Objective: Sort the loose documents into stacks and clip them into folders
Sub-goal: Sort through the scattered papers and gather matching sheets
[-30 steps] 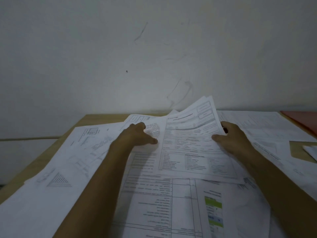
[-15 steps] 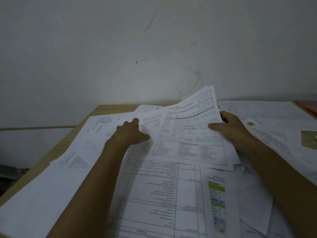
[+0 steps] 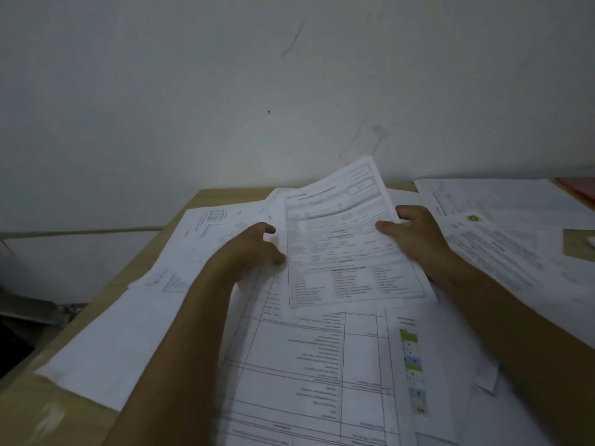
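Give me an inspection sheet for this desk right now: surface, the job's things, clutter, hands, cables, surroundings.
Surface: wooden desk, mostly covered by paper.
Job's things: printed form raised off the pile, its far corner up; large table sheet with coloured cells flat beneath it; drawing sheets at left; red folder at the far right edge.
Clutter: loose overlapping sheets, no tidy stacks seen; no clips seen.
Hands: right hand pinches the form's right edge; left hand at its left edge, grip unclear.
Cables: nothing seen.
Surroundings: scuffed white wall behind the desk.
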